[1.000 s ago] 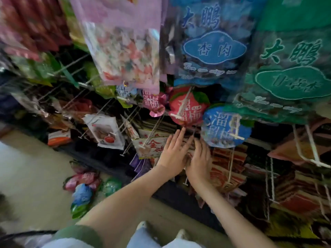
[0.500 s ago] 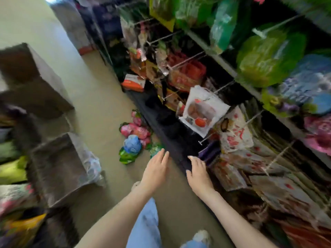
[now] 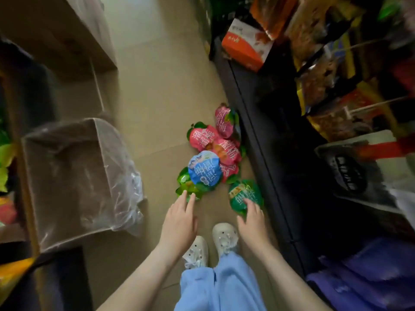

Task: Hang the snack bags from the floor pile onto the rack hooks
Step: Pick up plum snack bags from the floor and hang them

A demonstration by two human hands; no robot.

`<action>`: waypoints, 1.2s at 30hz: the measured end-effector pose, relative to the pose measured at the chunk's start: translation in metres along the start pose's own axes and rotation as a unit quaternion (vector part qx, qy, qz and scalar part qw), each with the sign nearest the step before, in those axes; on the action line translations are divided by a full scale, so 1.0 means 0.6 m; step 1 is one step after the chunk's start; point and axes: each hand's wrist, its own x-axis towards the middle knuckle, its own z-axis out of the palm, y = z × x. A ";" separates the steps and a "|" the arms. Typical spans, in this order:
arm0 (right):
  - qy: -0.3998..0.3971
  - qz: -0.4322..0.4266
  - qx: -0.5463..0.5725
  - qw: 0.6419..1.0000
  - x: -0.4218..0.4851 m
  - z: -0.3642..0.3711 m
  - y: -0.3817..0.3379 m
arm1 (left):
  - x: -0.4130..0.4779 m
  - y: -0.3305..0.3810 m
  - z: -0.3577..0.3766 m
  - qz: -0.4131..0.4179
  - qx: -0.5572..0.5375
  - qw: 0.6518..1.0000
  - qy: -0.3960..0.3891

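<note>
While the person stood bent over the aisle floor, the pile of snack bags [image 3: 215, 153] lay just beyond both hands, close against the dark base of the rack [image 3: 265, 140] on the right. The left hand [image 3: 179, 218] was stretched out with fingers straight and slightly spread, holding nothing. Its fingertips overlapped the near edge of a crumpled green bag [image 3: 184, 181] that was half buried under the blue bag [image 3: 204, 169]. The right hand [image 3: 252, 217] was also unclenched and empty, its fingers loosely fanned. Their tips lay over the near edge of a lone green bag [image 3: 243, 193] that sat apart from the heap at its near right corner. Whether either hand touched its bag or hovered just above it could not be told from overhead. Pink bags [image 3: 203, 137] filled the far part of the pile, beyond both hands.

The coming grasp seemed to turn on one relation. The lone green bag lay directly ahead of the right hand's fingertips, flat and roundish with no marked long axis, and nothing rested on it. The left hand's bag was pinned by the blue one. The right hand looked better placed, being also on the side of the rack hooks [image 3: 372, 105], which stuck out farther to the right. A cardboard box lined with clear plastic [image 3: 67, 176] stood on the left, and white shoes [image 3: 225, 237] showed near, below the hands.
</note>
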 end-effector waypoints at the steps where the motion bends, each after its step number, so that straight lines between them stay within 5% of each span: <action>1: -0.006 0.027 0.024 0.999 0.047 0.033 0.012 | 0.020 -0.021 0.040 -0.012 0.000 1.000 0.002; 12: 0.010 0.159 0.309 0.938 0.448 0.286 0.080 | 0.185 -0.207 0.363 -0.079 -0.038 0.996 -0.006; 19: 0.098 0.187 0.401 0.891 0.463 0.306 0.055 | 0.169 -0.198 0.359 -0.096 -0.072 0.993 -0.016; 24: 0.059 0.109 0.362 0.924 0.410 0.257 0.002 | 0.151 -0.179 0.283 -0.082 -0.067 0.994 -0.008; 29: -0.034 -0.088 0.125 0.988 0.230 0.133 -0.058 | 0.116 -0.101 0.110 0.080 0.010 0.993 0.089; 32: -0.077 -0.137 0.054 0.986 0.062 0.030 -0.089 | 0.072 -0.031 -0.023 0.251 0.042 0.966 0.056; 36: -0.005 -0.124 0.057 0.991 -0.174 -0.117 -0.121 | -0.033 0.080 -0.199 0.392 0.003 0.920 -0.027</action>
